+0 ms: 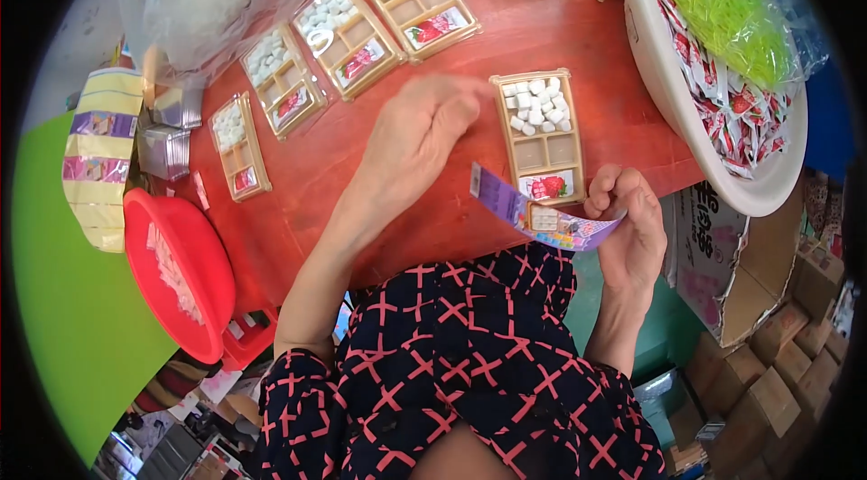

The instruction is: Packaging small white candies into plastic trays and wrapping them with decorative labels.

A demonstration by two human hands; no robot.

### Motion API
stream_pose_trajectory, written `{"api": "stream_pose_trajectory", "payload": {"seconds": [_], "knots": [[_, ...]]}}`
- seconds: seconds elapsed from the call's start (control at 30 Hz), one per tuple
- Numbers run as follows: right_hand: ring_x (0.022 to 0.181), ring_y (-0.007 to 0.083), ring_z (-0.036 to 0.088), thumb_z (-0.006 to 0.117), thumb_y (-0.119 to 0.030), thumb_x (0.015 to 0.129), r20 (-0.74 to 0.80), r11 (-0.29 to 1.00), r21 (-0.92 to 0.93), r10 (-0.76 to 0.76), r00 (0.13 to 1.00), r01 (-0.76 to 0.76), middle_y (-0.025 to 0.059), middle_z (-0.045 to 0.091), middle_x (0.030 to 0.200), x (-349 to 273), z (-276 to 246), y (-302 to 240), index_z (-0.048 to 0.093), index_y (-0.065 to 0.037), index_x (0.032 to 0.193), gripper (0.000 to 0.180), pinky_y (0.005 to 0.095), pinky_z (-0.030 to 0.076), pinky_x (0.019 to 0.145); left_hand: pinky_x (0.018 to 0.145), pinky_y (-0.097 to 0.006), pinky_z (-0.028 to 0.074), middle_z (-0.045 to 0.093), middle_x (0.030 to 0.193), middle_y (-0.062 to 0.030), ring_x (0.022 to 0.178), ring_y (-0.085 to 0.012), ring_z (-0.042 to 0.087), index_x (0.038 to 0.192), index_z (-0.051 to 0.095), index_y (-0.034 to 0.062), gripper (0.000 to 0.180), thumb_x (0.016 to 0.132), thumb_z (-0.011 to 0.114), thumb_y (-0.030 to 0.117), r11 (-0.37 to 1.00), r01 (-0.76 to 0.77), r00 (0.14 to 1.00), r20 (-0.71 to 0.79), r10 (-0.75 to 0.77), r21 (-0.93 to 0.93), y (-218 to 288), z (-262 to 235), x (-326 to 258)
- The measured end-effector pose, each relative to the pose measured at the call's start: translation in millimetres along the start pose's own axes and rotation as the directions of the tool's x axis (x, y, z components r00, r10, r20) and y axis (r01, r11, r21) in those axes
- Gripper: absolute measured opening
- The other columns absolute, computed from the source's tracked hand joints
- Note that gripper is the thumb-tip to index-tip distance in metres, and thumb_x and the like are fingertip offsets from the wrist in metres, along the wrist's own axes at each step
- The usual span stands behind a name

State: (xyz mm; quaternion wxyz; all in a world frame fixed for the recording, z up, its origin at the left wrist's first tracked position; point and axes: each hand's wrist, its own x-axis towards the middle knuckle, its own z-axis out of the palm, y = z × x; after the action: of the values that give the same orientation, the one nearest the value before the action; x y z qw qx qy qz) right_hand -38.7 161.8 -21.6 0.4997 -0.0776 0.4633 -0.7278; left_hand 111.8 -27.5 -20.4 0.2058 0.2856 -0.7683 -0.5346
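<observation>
A tan compartment tray [529, 151] lies on the table in front of me, with small white marshmallow-like pieces [542, 110] at its far end and a strawberry-print sachet [546, 186] at its near end. Two middle compartments hold nothing. My right hand [629, 218] pinches one end of a purple printed card strip [506, 203], which slants across the near edge of the tray. My left hand [424, 128] is just left of the tray, its fingers stretched toward the tray's far left corner and somewhat blurred; I see nothing in it.
Several filled trays [361, 33] under clear plastic line the far left. A white basin [643, 74] of sachets and a green bag stands right. Left are a red basin [221, 277] with pink pieces and a sheet of printed cards [101, 144]. Cardboard boxes [754, 277] sit lower right.
</observation>
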Motion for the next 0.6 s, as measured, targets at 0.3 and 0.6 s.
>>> {"api": "stream_pose_trajectory", "payload": {"seconds": [0.3,0.6], "knots": [[0.079,0.0137,0.041,0.066,-0.03,0.08,-0.043,1.0,-0.018,-0.018,0.999,0.017,0.005,0.047,0.088,-11,-3,-7,0.046,-0.007,0.077,0.031,0.0261,0.035,0.073,0.068,-0.024,0.043,0.06,0.083,-0.0028,0.076,-0.0097,0.056,0.109,0.054,0.0046,0.045,0.069,0.073,0.006,0.877,0.334,0.934,0.245,-0.259,-0.345,7,18,-48],[0.066,0.0064,0.042,0.068,-0.009,0.07,-0.198,0.586,-0.81,-0.229,0.953,-0.027,-0.0015,0.045,0.074,22,-3,-6,0.047,-0.004,0.077,0.022,0.0205,0.035,0.058,0.057,-0.02,0.041,0.057,0.071,-0.0023,0.065,-0.0056,0.051,0.103,0.052,0.0007,0.035,0.072,0.068,-0.001,0.82,0.446,0.886,0.048,-0.461,-0.357,4,38,-45]]}}
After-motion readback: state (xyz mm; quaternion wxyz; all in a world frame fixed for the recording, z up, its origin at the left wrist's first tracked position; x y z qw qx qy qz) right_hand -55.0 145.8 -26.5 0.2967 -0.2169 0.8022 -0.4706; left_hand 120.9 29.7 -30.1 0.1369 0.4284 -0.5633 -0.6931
